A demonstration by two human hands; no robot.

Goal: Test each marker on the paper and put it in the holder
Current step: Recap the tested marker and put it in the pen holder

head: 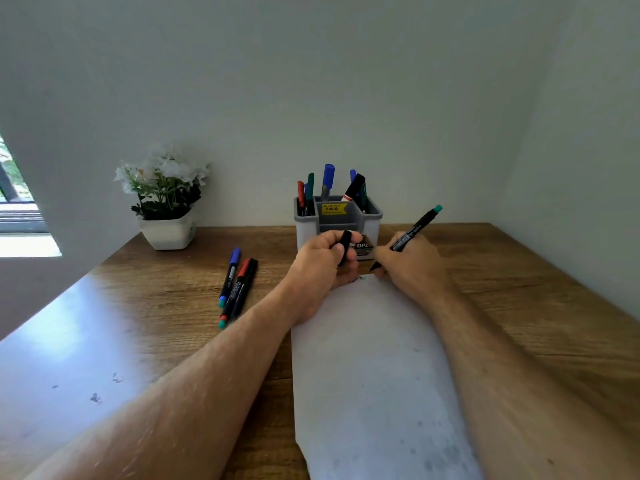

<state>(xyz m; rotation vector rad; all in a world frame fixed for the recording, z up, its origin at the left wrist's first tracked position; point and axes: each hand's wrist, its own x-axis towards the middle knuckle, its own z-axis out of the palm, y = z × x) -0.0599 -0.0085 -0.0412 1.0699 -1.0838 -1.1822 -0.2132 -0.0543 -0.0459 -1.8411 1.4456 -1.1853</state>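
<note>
My right hand grips a black marker with a teal end, its tip down at the far edge of the white paper. Small scribbles show on the paper just left of the tip. My left hand rests on the paper's far left corner and pinches a black cap. The grey and white holder stands just behind both hands, with several markers upright in it. Three capped markers, blue, red and black, lie on the table to the left.
A white pot of white flowers stands at the back left of the wooden table. White walls close in behind and to the right. A window shows at the far left.
</note>
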